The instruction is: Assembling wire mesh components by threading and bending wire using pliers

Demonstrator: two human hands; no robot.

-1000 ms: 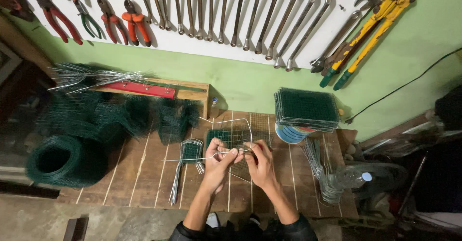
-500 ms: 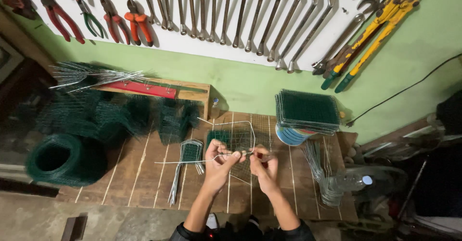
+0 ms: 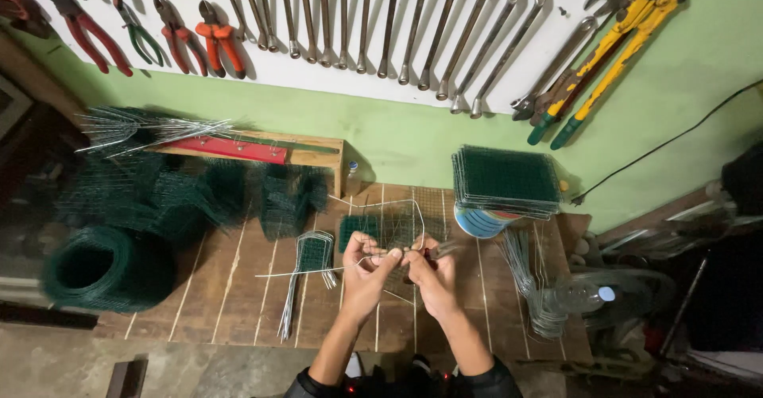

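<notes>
Both hands meet over the middle of the wooden worktop (image 3: 238, 287), close together and nearly touching. The left hand (image 3: 367, 267) has its fingers pinched together on a thin wire (image 3: 306, 271), which runs out to the left, level above the boards. The right hand (image 3: 431, 275) is curled shut around a small tool with a red handle (only a sliver of it shows, so its kind cannot be told), pressed up against the same wire where the two hands meet. Just behind the hands a green mesh panel (image 3: 359, 227) lies flat with a bent wire frame (image 3: 397, 207) over it.

Left of the left hand lies a bundle of bent wires (image 3: 306, 275), its ends pointing toward the near edge. Farther left sit folded mesh pieces (image 3: 159, 199) and a mesh roll (image 3: 99, 267). Right of the hands, a stack of mesh squares (image 3: 505, 179) rests on a blue tub (image 3: 481, 223), with more wire loops (image 3: 528, 275) and a plastic bottle (image 3: 584, 295) nearby. On the wall hang pliers (image 3: 218, 36), spanners (image 3: 381, 17) and yellow bolt cutters (image 3: 612, 48).
</notes>
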